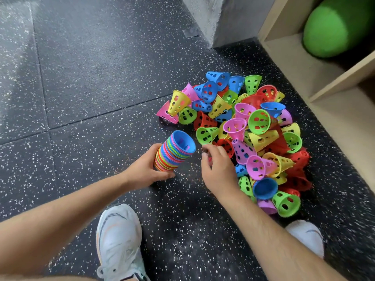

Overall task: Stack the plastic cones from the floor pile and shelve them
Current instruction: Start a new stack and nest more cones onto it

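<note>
Head view, looking down at a dark speckled rubber floor (81, 98). Along the right edge there's a pale wooden shelf unit (294, 63) with a fat green foam roll (341, 27) sitting in its upper cubby. Right in front of the shelf, on the floor, is the big loose pile of cones (253, 134): blue, pink, yellow, green and red ones with holes in the sides, lying every which way.

Left hand (146, 169) is wrapped round the lower part of a stack of nested cones (174, 153), fingers and thumb curled on it. The stack tilts with its open mouth up and to the right, a blue one on top, just left of the pile.

Right hand (219, 169) is at the pile's near edge, next to the stack's mouth, fingers bent down and bunched together. Honestly can't tell if it's got a cone pinched or not, the fingers hide it.

White sneakers at the bottom, left shoe (119, 240) between the arms, right shoe (306, 234) just below the pile.
</note>
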